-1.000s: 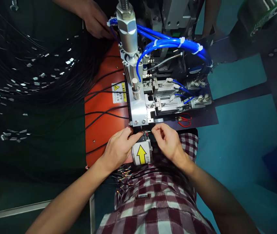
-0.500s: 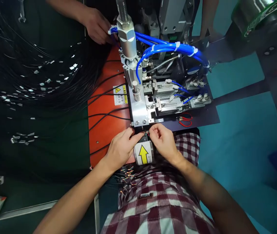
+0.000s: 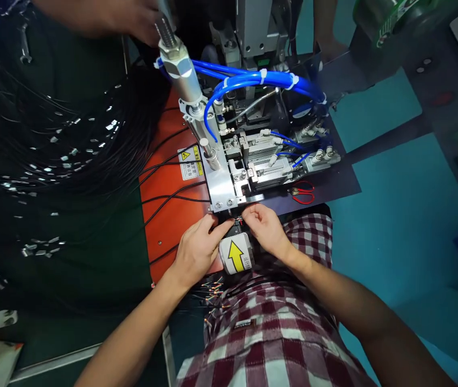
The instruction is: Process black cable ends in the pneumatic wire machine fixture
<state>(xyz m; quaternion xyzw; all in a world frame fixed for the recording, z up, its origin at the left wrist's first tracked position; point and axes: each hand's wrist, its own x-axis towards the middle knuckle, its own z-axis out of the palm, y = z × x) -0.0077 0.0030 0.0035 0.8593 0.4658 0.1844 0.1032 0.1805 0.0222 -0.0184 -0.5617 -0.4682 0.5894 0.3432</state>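
Observation:
My left hand is closed at the front of the machine, its thumb reaching toward a small black fixture. A black cable runs over the orange plate and under this hand, which grips it. Opposite, my right hand is pinched, fingertips beside the fixture. A tiny reddish bit shows between the hands; what the right fingers hold is too small to make out. Just below is a rounded white cover with a yellow arrow. Above stands the metal press block.
Red-handled cutters lie right of the machine. More black cables cross the orange plate from a large bundle with shiny ends. Coloured wire ends hang near my lap. A co-worker's hand is at the upper left.
The view has shifted and tilted slightly, so the machine appears further left. My hands keep nearly the same pose at the fixture. The co-worker's hand has moved up and left, blurred.

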